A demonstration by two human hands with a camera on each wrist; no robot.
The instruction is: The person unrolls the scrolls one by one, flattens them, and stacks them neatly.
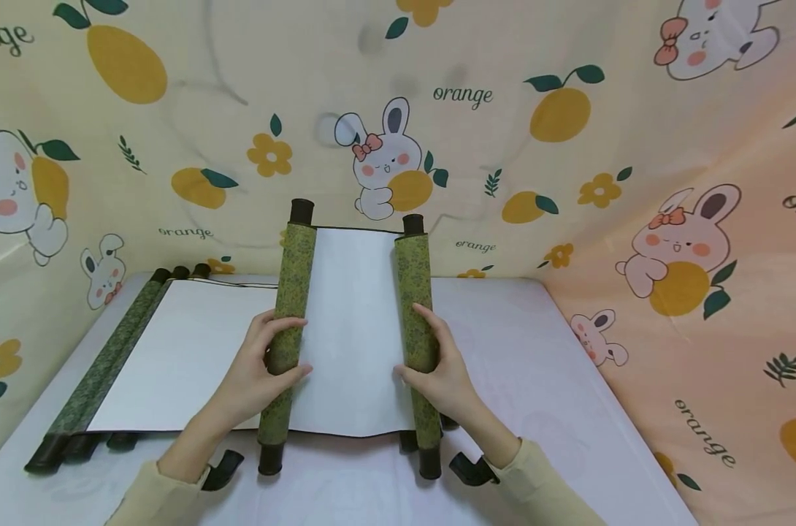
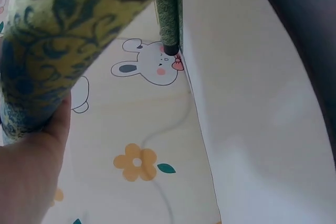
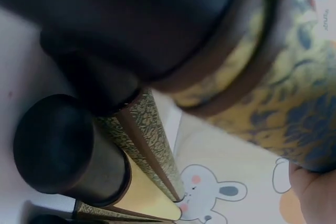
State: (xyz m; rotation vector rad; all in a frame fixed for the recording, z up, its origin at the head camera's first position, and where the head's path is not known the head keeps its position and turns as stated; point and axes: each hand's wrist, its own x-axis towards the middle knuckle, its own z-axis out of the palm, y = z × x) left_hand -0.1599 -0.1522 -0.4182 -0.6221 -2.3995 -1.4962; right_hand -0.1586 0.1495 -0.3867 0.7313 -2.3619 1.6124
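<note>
A hanging scroll with yellow-green patterned rolls and black end knobs is held up, partly unrolled, at the middle of the head view. Its white paper (image 1: 355,329) spans the gap between the two rolls. My left hand (image 1: 248,369) grips the left roll (image 1: 297,267), thumb in front near the paper. On the other side my right hand (image 1: 449,372) holds the right roll (image 1: 413,270) the same way. Close up, the left roll (image 2: 47,45) shows a blue vine pattern on yellow. In the right wrist view, the right roll (image 3: 294,87) and its dark knob fill the upper part.
Behind and left, another scroll lies spread on the white table (image 1: 503,343), its white sheet (image 1: 174,358) ending at dark green rolls (image 1: 112,361). More black-knobbed rolls (image 3: 110,166) sit below the right hand. A rabbit-and-orange printed cloth (image 1: 470,161) hangs around the table.
</note>
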